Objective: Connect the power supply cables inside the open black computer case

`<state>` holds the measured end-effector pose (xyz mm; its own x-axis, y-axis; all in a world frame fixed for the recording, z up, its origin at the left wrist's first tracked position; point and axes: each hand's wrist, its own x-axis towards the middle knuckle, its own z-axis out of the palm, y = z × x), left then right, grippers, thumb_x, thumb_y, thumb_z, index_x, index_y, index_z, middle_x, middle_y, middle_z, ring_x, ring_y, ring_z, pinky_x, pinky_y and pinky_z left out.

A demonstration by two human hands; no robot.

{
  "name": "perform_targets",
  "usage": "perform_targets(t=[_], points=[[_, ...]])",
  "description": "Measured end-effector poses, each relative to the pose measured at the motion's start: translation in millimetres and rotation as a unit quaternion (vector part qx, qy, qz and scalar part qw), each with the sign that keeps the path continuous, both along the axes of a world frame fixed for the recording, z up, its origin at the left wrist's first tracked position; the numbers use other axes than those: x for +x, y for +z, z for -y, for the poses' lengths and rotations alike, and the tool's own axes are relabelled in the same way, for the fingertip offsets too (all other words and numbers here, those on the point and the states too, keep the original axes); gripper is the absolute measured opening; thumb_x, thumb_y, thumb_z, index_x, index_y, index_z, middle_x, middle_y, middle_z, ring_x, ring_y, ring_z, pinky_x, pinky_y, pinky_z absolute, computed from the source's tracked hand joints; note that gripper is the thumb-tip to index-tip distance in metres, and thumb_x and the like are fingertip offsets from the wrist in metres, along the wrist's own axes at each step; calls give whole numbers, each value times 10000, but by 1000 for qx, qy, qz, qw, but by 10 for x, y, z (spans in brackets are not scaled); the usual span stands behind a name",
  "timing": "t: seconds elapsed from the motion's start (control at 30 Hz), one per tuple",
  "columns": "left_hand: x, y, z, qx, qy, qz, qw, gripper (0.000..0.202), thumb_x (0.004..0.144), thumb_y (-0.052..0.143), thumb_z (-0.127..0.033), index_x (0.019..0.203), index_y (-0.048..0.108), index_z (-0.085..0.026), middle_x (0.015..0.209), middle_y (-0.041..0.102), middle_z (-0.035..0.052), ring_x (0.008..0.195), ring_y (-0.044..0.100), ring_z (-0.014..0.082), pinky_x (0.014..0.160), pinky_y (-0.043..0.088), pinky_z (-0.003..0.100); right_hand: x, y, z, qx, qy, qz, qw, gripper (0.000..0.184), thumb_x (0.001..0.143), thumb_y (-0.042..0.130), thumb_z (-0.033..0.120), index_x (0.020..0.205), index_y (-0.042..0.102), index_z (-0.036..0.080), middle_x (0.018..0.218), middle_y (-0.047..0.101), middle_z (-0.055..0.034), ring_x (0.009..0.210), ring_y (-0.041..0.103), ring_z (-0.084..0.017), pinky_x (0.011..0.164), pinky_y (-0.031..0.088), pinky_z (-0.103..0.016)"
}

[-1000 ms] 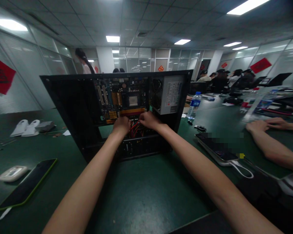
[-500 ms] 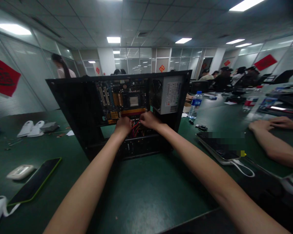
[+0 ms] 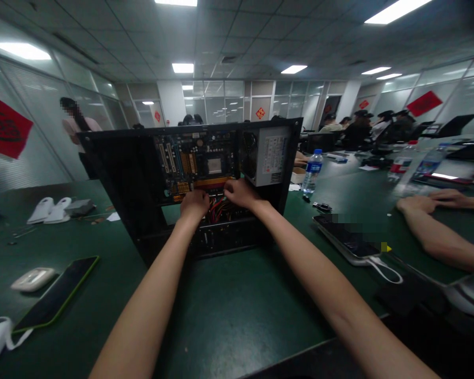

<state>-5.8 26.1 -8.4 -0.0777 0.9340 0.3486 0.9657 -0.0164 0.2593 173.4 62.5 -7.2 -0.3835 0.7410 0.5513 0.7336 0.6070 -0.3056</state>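
An open black computer case (image 3: 118, 173) stands on the green table (image 3: 229, 310), showing a motherboard (image 3: 193, 160) and a grey power supply (image 3: 266, 155) with a fan. Both my arms reach into it. My left hand (image 3: 194, 203) is curled into a loose fist just below the motherboard's lower edge. My right hand (image 3: 240, 193) is closed beside it, under the power supply. Between them runs a bundle of red and black cables (image 3: 218, 208); the fingers are hidden among the wires, so what they grip is unclear.
A phone with a green rim (image 3: 55, 297) and a white device (image 3: 33, 278) lie at the left. A tablet with a white cable (image 3: 349, 242) lies at the right, near another person's forearms (image 3: 438, 231). A water bottle (image 3: 312, 171) stands behind the case. A person stands far left.
My hands stay at the cables with little shift. The view has moved slightly, and the person standing behind the case has walked further left.
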Motion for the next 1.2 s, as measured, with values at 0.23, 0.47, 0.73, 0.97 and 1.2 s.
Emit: perform_targets(t=[0.23, 0.47, 0.73, 0.97, 1.2], points=[[-12, -76, -73, 31, -52, 32, 998, 297, 986, 461, -287, 1068, 716, -159, 1075, 761, 143, 1053, 699, 282, 872, 504, 332, 42, -49, -2, -13, 28, -68, 997, 124, 910, 609, 125, 920, 731, 111, 862, 732, -71, 788, 641, -162, 704, 416, -248], [-17, -91, -63, 42, -116, 67, 990, 87, 923, 606, -229, 960, 665, -176, 962, 744, 97, 925, 683, 229, 797, 468, 307, 53, -80, 29, -40, 54, -59, 996, 114, 908, 620, 148, 911, 733, 133, 850, 733, -46, 778, 645, -149, 690, 417, -243], [3, -60, 101, 9, -222, 101, 970, 77, 913, 570, -226, 890, 630, -184, 816, 708, 59, 768, 653, 201, 687, 426, 295, 36, -7, 146, -57, 78, -26, 995, 130, 925, 614, 159, 907, 740, 132, 841, 740, -45, 780, 649, -148, 672, 400, -242], [-1, -50, 126, 54, -155, 35, 986, 304, 978, 501, -427, 869, 660, -192, 873, 736, 102, 844, 679, 256, 703, 427, 319, 21, -3, 147, -60, 60, -15, 996, 155, 959, 596, 187, 949, 736, 121, 869, 738, -63, 796, 647, -156, 691, 396, -245], [29, 62, 220, 85, -49, 15, 995, 389, 1015, 415, -416, 960, 719, -180, 989, 772, 134, 956, 709, 289, 777, 464, 339, -5, -30, 201, -122, 91, -36, 988, 179, 969, 549, 171, 876, 695, 123, 786, 702, -34, 699, 611, -132, 654, 388, -233]])
